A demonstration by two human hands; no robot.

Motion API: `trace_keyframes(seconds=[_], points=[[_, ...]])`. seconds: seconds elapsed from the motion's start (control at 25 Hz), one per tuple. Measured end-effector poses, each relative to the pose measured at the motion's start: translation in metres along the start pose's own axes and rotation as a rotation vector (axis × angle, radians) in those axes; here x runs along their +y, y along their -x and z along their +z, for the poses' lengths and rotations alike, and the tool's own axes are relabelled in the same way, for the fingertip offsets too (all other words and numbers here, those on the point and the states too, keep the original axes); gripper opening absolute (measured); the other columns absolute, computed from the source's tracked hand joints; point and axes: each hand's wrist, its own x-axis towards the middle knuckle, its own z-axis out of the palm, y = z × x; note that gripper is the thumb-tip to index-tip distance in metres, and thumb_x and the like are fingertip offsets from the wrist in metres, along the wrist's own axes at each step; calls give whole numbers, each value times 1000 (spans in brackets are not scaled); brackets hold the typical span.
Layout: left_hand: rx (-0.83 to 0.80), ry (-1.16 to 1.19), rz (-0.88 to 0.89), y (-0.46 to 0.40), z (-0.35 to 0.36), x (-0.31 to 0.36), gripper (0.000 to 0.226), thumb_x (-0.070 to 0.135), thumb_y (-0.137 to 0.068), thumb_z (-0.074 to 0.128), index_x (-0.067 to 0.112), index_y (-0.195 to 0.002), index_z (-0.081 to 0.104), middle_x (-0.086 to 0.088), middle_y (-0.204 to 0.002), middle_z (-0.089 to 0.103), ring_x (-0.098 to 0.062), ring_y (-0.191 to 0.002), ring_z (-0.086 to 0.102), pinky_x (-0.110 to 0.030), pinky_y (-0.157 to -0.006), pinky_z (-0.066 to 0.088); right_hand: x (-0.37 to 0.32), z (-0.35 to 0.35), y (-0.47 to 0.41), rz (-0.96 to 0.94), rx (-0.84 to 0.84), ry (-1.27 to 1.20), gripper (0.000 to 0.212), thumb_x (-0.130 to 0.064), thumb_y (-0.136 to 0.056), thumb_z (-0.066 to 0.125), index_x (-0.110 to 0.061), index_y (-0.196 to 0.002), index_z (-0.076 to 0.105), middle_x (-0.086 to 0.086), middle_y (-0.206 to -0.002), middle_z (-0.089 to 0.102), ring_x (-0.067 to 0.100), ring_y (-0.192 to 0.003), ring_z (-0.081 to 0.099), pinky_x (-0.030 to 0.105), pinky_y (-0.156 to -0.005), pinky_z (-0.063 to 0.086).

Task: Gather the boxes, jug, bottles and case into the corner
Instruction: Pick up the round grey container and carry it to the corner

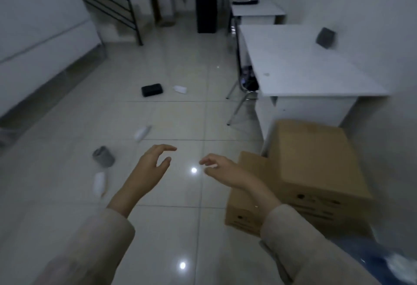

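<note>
My two hands hang over the middle of the floor (67, 194) with nothing in them. The left hand (153, 165) has thumb and fingers spread in a loose curve, and the right hand (222, 168) has fingers lightly bent and apart, which I read as being between carries, ready for the next pick-up. Going from the left side of the floor: a white bottle (99, 183) lies on its side, and just beyond it lies a grey jug (103, 156), though it is too blurred for me to be sure it is the jug and not some other pot. A second white bottle (141, 133) lies tipped further in, then a black case (152, 90) lies flat well toward the far end, with a third white bottle (180, 89) just beside it. These five lie scattered and well apart, so I judge them not yet gathered. At the right, two cardboard boxes (316, 167) sit stacked, the upper one overlapping the lower, pushed into the corner between the wall and the end of the white desk, which looks like the collection spot. On that surface (293, 70), near its far right corner, stands one dark grey container (325, 38); what it is I cannot tell. Count: three bottles, one jug, one case, two boxes.
</note>
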Motion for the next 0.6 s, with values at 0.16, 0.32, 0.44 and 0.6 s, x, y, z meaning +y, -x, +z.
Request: trace_keyframes(seconds=[0.16, 0.32, 0.44, 0.6], points=[[120, -54, -150, 76, -95, -59, 25, 11, -92, 50, 20, -114, 58, 1, -120, 54, -10, -110, 48, -26, -91, 35, -85, 76, -21, -146, -156, 89, 26, -23, -90, 51, -22, -115, 58, 3, -121, 56, 17, -117, 53, 35, -103, 42], [158, -105, -287, 163, -168, -113, 24, 11, -92, 49, 27, -109, 56, -4, -122, 55, -19, -117, 49, -28, -92, 35, -140, 162, -21, -188, -313, 135, 26, -26, -90, 50, -27, -115, 57, 2, -124, 55, 15, -118, 52, 36, -102, 42], [185, -152, -365, 213, -211, -142, 24, 12, -92, 49, 26, -110, 57, -4, -123, 56, -21, -117, 50, -30, -94, 37, -178, 217, -15, -226, -369, 138, 28, -24, -92, 48, -24, -119, 55, 3, -130, 51, 19, -120, 52, 31, -97, 41], [228, -171, -415, 246, -247, -167, 25, 14, -93, 47, 20, -115, 58, -3, -124, 55, -20, -117, 50, -30, -96, 37, -213, 267, -16, -263, -396, 139, 30, -21, -93, 47, -24, -121, 54, 0, -134, 49, 20, -122, 48, 29, -95, 38]])
